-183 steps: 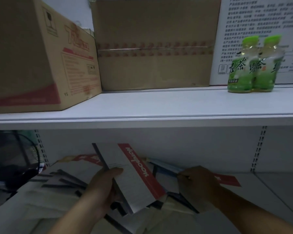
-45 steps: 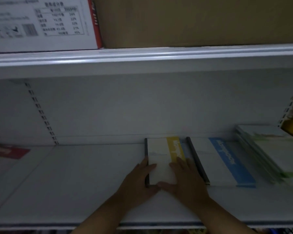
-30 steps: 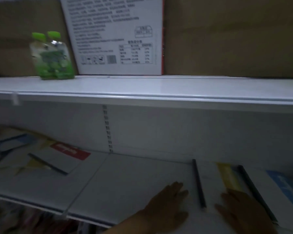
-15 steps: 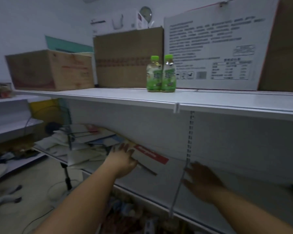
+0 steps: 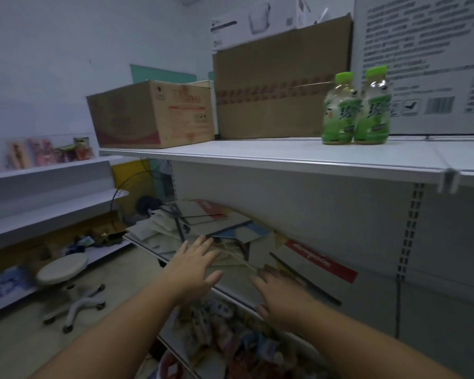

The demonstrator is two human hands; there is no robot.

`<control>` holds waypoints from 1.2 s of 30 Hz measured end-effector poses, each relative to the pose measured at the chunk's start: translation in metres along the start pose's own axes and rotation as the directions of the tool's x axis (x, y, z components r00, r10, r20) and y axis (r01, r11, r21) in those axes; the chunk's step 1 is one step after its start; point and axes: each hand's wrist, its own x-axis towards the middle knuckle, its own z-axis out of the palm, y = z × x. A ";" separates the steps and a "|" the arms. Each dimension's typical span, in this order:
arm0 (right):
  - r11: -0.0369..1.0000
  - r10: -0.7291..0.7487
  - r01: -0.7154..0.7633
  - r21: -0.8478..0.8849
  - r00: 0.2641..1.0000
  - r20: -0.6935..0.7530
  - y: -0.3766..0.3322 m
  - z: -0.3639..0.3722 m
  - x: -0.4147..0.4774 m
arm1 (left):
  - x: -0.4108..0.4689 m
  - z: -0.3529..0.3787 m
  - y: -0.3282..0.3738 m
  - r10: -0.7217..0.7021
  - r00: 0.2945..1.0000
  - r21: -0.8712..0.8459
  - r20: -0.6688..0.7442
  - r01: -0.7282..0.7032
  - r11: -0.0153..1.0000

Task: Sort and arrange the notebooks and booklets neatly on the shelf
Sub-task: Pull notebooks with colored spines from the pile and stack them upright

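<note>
A loose pile of notebooks and booklets [image 5: 203, 225] lies on the white middle shelf [image 5: 148, 248], below the upper shelf. A white notebook with a red band [image 5: 316, 262] lies at the pile's right end. My left hand [image 5: 193, 265] reaches toward the pile with fingers spread, holding nothing. My right hand [image 5: 281, 292] hovers flat at the near edge of the red-banded notebook, fingers straight, also holding nothing. Whether either hand touches paper cannot be told.
Two green tea bottles [image 5: 356, 108] and cardboard boxes [image 5: 153, 116] stand on the upper shelf [image 5: 257, 157]. A round stool [image 5: 63, 272] stands on the floor at left, near a side shelf [image 5: 39, 170]. A fan [image 5: 137, 203] sits behind the pile. Colourful goods [image 5: 230, 340] fill the shelf below.
The view has swung left from the sorted yellow and blue notebooks back to the loose pile. Both hands have come off the yellow notebook and reach toward the pile.
</note>
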 end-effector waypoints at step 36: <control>0.988 0.116 -0.078 0.132 0.943 -0.311 -0.034 -0.023 0.348 | 0.188 0.043 -0.274 -0.129 0.964 -0.923 0.232 0.260 0.285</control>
